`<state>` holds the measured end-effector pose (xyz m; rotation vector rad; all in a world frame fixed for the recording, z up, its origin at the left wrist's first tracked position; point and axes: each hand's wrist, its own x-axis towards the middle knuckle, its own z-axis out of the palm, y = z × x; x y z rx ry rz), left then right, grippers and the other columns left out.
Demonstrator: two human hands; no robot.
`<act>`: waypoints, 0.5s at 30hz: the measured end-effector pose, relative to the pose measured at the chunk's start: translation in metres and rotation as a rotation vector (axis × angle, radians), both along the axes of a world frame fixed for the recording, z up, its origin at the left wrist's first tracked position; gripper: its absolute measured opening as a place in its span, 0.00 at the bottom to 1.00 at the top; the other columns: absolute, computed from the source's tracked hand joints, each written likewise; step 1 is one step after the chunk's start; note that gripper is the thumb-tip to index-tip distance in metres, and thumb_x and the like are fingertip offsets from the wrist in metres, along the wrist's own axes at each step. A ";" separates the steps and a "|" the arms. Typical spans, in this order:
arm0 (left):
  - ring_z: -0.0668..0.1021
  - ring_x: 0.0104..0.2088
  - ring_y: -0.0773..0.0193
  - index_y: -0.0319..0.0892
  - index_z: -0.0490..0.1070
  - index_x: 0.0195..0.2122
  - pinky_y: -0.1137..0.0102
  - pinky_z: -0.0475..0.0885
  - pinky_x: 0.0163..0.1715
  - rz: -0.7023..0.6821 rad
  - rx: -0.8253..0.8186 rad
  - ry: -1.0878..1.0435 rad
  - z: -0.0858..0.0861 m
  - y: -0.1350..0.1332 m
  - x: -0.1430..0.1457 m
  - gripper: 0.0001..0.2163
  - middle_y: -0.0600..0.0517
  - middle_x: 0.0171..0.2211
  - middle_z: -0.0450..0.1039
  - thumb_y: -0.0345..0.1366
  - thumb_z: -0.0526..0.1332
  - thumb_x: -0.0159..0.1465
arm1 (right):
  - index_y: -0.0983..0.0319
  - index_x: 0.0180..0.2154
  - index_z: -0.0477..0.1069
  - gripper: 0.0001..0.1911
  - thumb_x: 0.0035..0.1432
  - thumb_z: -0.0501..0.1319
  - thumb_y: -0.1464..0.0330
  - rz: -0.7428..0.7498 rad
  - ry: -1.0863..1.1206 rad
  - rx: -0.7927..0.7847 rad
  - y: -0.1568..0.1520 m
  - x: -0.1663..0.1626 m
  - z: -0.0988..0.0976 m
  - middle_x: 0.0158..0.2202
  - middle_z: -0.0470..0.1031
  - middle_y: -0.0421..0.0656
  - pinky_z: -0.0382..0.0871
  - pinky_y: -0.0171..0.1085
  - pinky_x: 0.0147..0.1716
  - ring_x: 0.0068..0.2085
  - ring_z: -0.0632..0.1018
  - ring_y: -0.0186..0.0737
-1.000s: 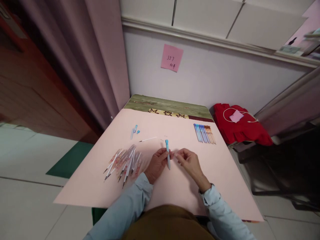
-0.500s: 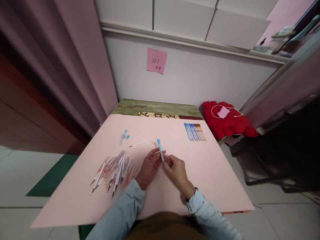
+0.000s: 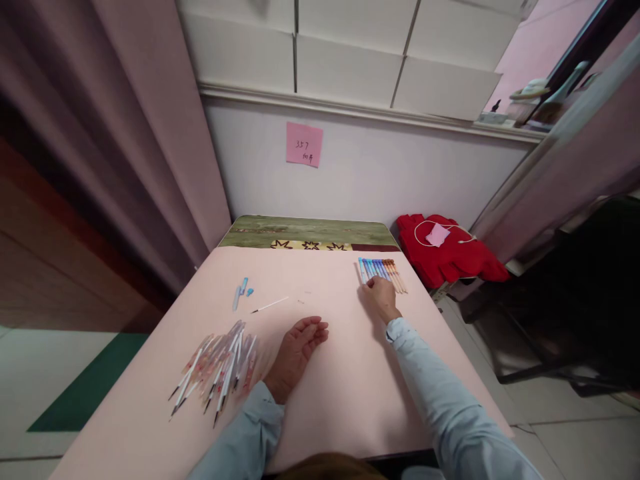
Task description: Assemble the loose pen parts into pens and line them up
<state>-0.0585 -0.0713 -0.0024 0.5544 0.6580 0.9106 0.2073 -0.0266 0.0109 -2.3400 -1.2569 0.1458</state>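
My right hand (image 3: 381,297) pinches a light blue pen (image 3: 361,266) at the left end of a row of pens (image 3: 383,268) on the pink tabletop sheet. The row runs from blue through purple to brown and orange. My left hand (image 3: 299,343) rests above the middle of the sheet, fingers loosely bent and apart, with nothing visible in it. Left of it lies a heap of clear pen barrels and white refills (image 3: 220,363). A single white refill (image 3: 270,305) lies beyond that hand. Blue pen parts (image 3: 240,293) and a small blue cap (image 3: 251,292) are at the back left.
The pink sheet (image 3: 340,393) covers most of the table, leaving a green wood-patterned strip (image 3: 310,229) at the back. Red cloth (image 3: 445,257) with a white cord sits beyond the right edge. A pink note (image 3: 304,145) hangs on the wall.
The blue pen, between both hands before, has gone right and away with my right hand to the row. My left hand has let go and stays near the middle. The view has tilted up slightly.
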 end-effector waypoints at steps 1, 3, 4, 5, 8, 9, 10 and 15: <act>0.80 0.38 0.63 0.38 0.76 0.41 0.68 0.75 0.46 -0.002 0.001 -0.002 -0.001 0.000 0.000 0.13 0.45 0.39 0.79 0.34 0.71 0.56 | 0.63 0.32 0.79 0.10 0.51 0.60 0.67 -0.004 -0.004 -0.013 0.004 0.000 -0.001 0.30 0.80 0.49 0.62 0.35 0.31 0.34 0.78 0.44; 0.80 0.38 0.64 0.38 0.76 0.41 0.68 0.75 0.46 -0.004 -0.001 -0.006 -0.003 0.001 0.000 0.13 0.45 0.39 0.79 0.34 0.71 0.56 | 0.64 0.33 0.80 0.11 0.51 0.60 0.69 -0.012 -0.014 -0.037 0.010 0.001 -0.003 0.31 0.80 0.51 0.63 0.36 0.31 0.35 0.79 0.45; 0.80 0.38 0.64 0.38 0.76 0.41 0.68 0.75 0.46 -0.006 -0.002 -0.007 -0.003 0.001 -0.001 0.13 0.45 0.39 0.79 0.34 0.71 0.56 | 0.64 0.33 0.80 0.11 0.50 0.60 0.69 -0.015 -0.019 -0.049 0.013 0.002 -0.003 0.31 0.81 0.52 0.63 0.36 0.31 0.35 0.79 0.46; 0.80 0.38 0.64 0.38 0.76 0.41 0.68 0.75 0.45 -0.009 -0.005 -0.006 -0.004 0.001 -0.001 0.13 0.45 0.39 0.79 0.34 0.72 0.55 | 0.64 0.33 0.80 0.11 0.50 0.60 0.70 -0.018 -0.024 -0.060 0.016 0.003 -0.003 0.32 0.81 0.53 0.64 0.36 0.32 0.35 0.80 0.46; 0.80 0.37 0.64 0.38 0.76 0.41 0.67 0.75 0.45 -0.015 -0.005 -0.003 -0.004 0.002 -0.001 0.14 0.45 0.40 0.79 0.34 0.72 0.55 | 0.65 0.34 0.81 0.11 0.51 0.61 0.70 -0.023 -0.041 -0.087 0.024 0.006 -0.003 0.33 0.81 0.55 0.65 0.36 0.33 0.36 0.80 0.48; 0.80 0.37 0.63 0.38 0.76 0.42 0.67 0.75 0.45 -0.017 -0.005 -0.002 -0.004 0.002 -0.001 0.14 0.45 0.40 0.79 0.34 0.72 0.55 | 0.65 0.34 0.81 0.11 0.51 0.61 0.70 -0.024 -0.047 -0.096 0.025 0.007 -0.003 0.33 0.81 0.56 0.65 0.36 0.33 0.37 0.80 0.48; 0.80 0.37 0.63 0.38 0.76 0.42 0.67 0.75 0.45 -0.018 -0.004 -0.002 -0.004 0.002 -0.001 0.14 0.45 0.40 0.79 0.34 0.72 0.55 | 0.66 0.35 0.81 0.11 0.51 0.61 0.70 -0.023 -0.053 -0.105 0.027 0.008 -0.004 0.34 0.81 0.56 0.65 0.37 0.34 0.37 0.81 0.49; 0.80 0.37 0.64 0.38 0.75 0.41 0.67 0.74 0.46 -0.029 -0.005 -0.011 -0.004 0.001 -0.001 0.13 0.45 0.39 0.79 0.34 0.71 0.56 | 0.69 0.36 0.80 0.12 0.51 0.61 0.71 -0.010 -0.083 -0.143 0.032 0.009 -0.005 0.35 0.80 0.60 0.67 0.39 0.36 0.40 0.81 0.54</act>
